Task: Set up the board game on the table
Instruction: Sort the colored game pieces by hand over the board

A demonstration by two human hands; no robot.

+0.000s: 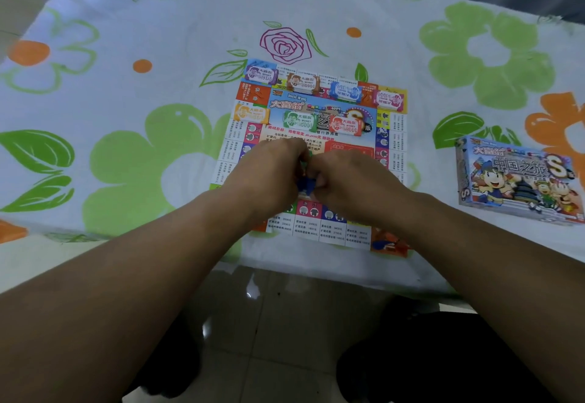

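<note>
A colourful paper game board (391, 136) lies flat on the flowered tablecloth (133, 92) near the front edge. Several small stacks of play money sit on its far half, among them a green stack (299, 120) and a red stack (345, 125). My left hand (269, 174) and my right hand (351, 181) meet over the middle of the board, fingers curled together around small blue game pieces (305, 183); a bit of green (307, 155) shows between the fingers higher up. What exactly each hand grips is mostly hidden.
The game's box (519, 181) lies on the table at the right, picture side up. The table's front edge (316, 276) runs just below the board, with tiled floor (285, 323) beneath. A grey wall or curtain is at the back.
</note>
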